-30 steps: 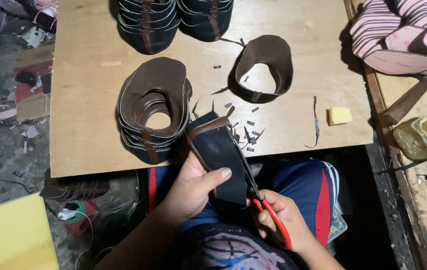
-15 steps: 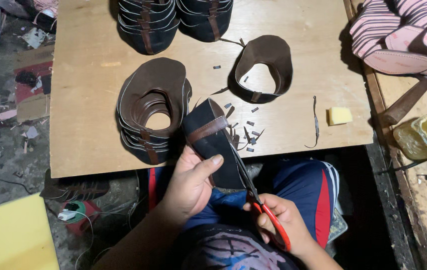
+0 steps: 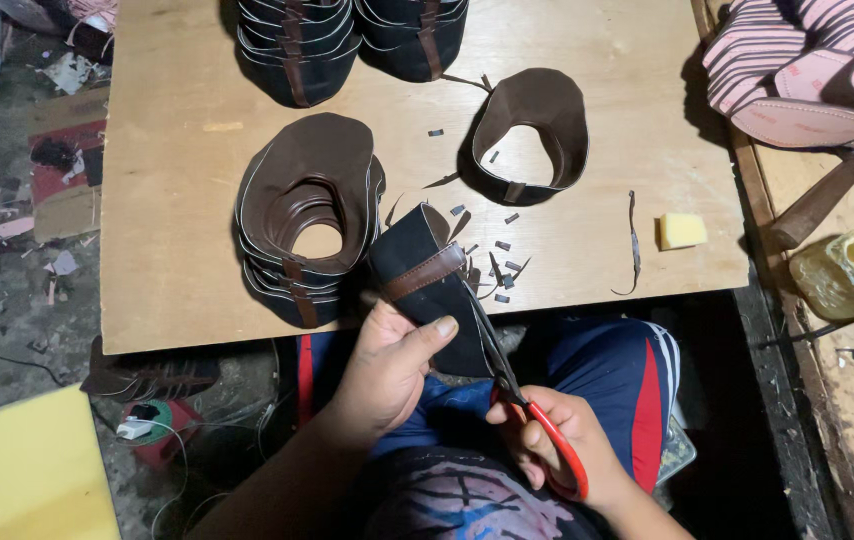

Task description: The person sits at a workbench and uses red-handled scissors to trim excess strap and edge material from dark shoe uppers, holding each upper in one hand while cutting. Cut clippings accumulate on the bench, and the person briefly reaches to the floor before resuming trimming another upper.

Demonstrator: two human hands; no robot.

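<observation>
Right now the left hand is gripping a black shoe upper at the desk edge. Meanwhile the right hand is clasping red-handled scissors, blades touching the upper.

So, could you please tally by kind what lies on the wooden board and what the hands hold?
Stacks of shoe uppers on the wooden board: 3
Single brown upper lying alone: 1
Black upper with brown strap, in left hand: 1
Red-handled scissors, in right hand: 1
Yellow sponge: 1
Total: 7
</observation>
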